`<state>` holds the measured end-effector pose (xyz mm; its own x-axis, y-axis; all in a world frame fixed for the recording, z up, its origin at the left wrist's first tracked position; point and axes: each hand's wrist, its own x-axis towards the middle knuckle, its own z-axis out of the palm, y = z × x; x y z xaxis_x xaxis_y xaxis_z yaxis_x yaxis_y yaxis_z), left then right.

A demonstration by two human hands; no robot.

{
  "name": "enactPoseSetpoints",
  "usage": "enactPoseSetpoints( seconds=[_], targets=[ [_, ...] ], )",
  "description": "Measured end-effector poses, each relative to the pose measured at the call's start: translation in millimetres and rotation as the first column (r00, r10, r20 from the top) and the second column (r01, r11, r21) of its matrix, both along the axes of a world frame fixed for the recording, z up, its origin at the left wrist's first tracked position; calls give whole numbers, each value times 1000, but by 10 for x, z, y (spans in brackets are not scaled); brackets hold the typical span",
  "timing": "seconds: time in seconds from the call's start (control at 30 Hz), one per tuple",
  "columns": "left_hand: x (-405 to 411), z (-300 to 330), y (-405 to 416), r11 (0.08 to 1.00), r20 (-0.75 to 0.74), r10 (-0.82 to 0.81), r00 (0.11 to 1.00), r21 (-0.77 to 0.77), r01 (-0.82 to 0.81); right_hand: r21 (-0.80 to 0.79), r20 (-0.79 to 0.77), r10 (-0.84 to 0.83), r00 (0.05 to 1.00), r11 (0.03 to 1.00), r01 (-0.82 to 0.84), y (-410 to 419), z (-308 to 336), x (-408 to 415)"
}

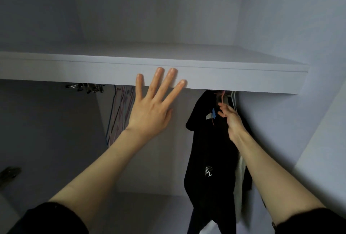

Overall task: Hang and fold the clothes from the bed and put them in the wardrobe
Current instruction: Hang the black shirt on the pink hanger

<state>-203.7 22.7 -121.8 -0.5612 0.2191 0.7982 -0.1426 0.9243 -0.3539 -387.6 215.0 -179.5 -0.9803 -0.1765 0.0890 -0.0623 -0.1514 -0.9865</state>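
Head view, all placed rel. to the white shelf (206, 76) of the wardrobe (280, 18). Left hand (151, 110) raised in front of shelf edge, fingers straight and spread, fingertips (160, 71) over the front edge, probably touching it; holding nothing. Right hand (231, 119) lower, just under the shelf at its right end, fingers curled, pinching the thin pink hanger (221, 96) at the neck of the black garment (207, 159). Hanger hook going up behind shelf edge, hidden there, so cannot tell if already on a rail. Black garment hanging straight down below the shelf, right part, with small white print low on the front and white + blue label near the collar. Lighter grey cloth (240, 170) just behind it, partly covered by right forearm. Under the shelf more to the left: bunch of thin coloured hangers (119, 114) hanging free, and further left some metal clips (85, 87), blurred. Dark sleeves (46, 218) at bottom corners.
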Motion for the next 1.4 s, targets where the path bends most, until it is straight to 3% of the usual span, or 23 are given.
enactPoseSetpoints(
  seconds=[0.23,0.57,0.63,0.73,0.83,0.9,0.93,1.0,1.1,1.23,1.4],
  targets=[
    [-57,-27,2,999,-48,35,998,-6,-35,-36,60,-28,998,999,31,-86,3,-523],
    [-71,-33,-18,998,-37,67,997,-13,-68,90,158,-192,969,980,179,-68,-101,-791],
    [-65,-35,-11,997,-10,78,997,-2,-78,182,79,-272,959,950,254,-98,-78,-690],
    [-42,-27,15,996,30,89,996,16,-89,410,-197,-296,935,841,353,-99,-66,-431],
    [10,-34,73,995,54,66,996,72,-70,615,-503,-123,856,645,454,-97,-138,-96],
    [61,-95,125,989,72,39,997,138,-49,684,-568,-10,823,550,479,-146,-180,147],
    [102,-153,153,983,92,22,995,177,-38,702,-573,32,819,536,470,-180,-202,286],
    [219,-325,188,967,152,-19,988,255,-21,701,-550,103,829,597,390,-258,-254,578],
    [546,-680,191,905,310,-47,950,416,-91,717,-423,232,876,676,168,-391,-329,1044],
    [1173,-1121,108,747,477,-24,879,593,-301,761,-278,389,878,647,-45,-600,-432,1619],
    [2432,-1515,-23,528,498,63,865,718,-452,804,-215,647,731,542,-244,-1023,-654,2644]
  ],
)
